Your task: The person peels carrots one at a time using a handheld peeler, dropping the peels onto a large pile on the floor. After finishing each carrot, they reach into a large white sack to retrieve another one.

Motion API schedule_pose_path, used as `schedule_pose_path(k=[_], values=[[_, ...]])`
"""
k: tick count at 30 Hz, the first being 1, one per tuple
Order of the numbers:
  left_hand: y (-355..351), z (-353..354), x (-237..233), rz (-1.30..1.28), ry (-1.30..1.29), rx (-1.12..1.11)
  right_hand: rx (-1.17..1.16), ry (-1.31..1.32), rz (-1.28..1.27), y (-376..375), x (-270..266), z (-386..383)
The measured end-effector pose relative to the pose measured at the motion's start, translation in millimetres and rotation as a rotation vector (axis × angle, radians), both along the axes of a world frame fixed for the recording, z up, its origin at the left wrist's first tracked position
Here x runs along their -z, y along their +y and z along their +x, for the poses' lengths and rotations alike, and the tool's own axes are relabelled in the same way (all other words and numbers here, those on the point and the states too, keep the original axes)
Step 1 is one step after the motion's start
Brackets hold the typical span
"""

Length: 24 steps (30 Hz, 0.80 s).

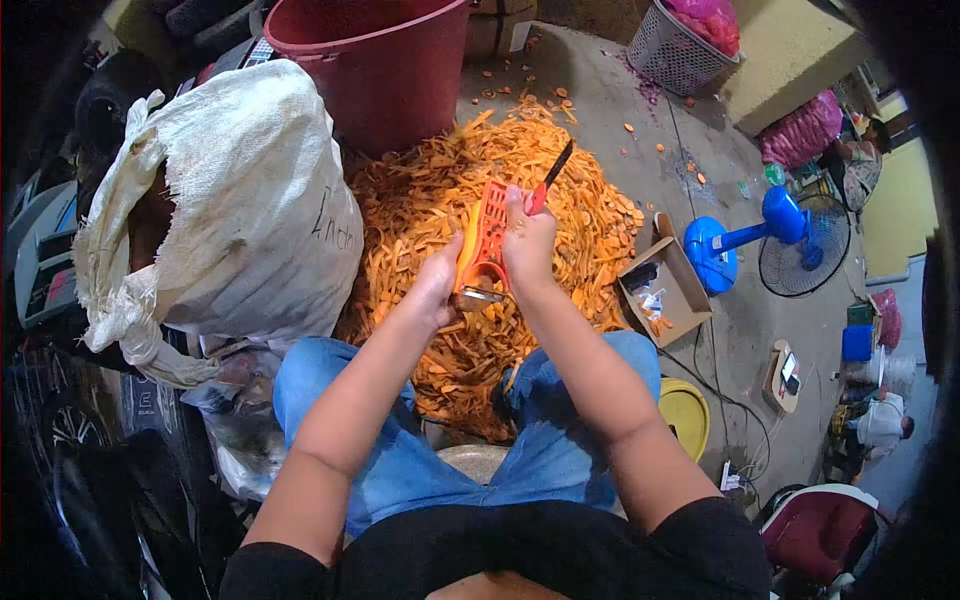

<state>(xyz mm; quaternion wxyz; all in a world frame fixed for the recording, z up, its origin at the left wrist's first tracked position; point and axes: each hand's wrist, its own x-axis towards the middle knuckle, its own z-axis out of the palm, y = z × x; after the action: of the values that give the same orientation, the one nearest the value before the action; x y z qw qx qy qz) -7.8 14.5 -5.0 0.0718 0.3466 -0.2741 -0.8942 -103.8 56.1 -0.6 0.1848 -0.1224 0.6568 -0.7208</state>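
Observation:
Over a large heap of orange carrot peelings (420, 230), my two hands meet in front of me. My left hand (437, 282) is closed around a yellow-orange carrot (468, 238), largely hidden by the fingers and the peeler. My right hand (529, 245) grips a red peeler (491, 222) with a perforated handle; its metal blade points down towards me, close against the carrot. A knife (556, 168) with a dark blade and red handle also sticks up out of the right hand.
A white woven sack (250, 200) stands at left, a dark red tub (370, 75) behind the heap. To the right are a cardboard box (675, 295), a blue fan (785, 215), a yellow lid (685, 415) and cables. A grey basket (675, 50) stands far back; another person (885, 420) is at far right.

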Motion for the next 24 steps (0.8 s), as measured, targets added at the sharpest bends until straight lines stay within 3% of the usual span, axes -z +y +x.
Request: schedule_pose_path(k=[13,18,19,20,22,24], values=[[4,8,-5,-0.067,-0.029,-0.007,-0.02,0.031,-0.017,1,1,2],[28,23,-37,-0.189,-0.155,0.234,0.378,0.407,0.184,-1,20,-69],[30,27,-38,-0.263,-0.096,0.373,0.485,0.447,0.187,2,19,-83],[31,30,-41,-0.336,-0.035,0.515,0.488,0.443,0.188,9,21,-91],[32,30,-46,-0.264,-0.01,0.519,0.513,0.186,0.25,19,3,-95],[23,26,-24,-0.409,-0.059,0.396,0.505,0.206,0.352,21,-13,-85]])
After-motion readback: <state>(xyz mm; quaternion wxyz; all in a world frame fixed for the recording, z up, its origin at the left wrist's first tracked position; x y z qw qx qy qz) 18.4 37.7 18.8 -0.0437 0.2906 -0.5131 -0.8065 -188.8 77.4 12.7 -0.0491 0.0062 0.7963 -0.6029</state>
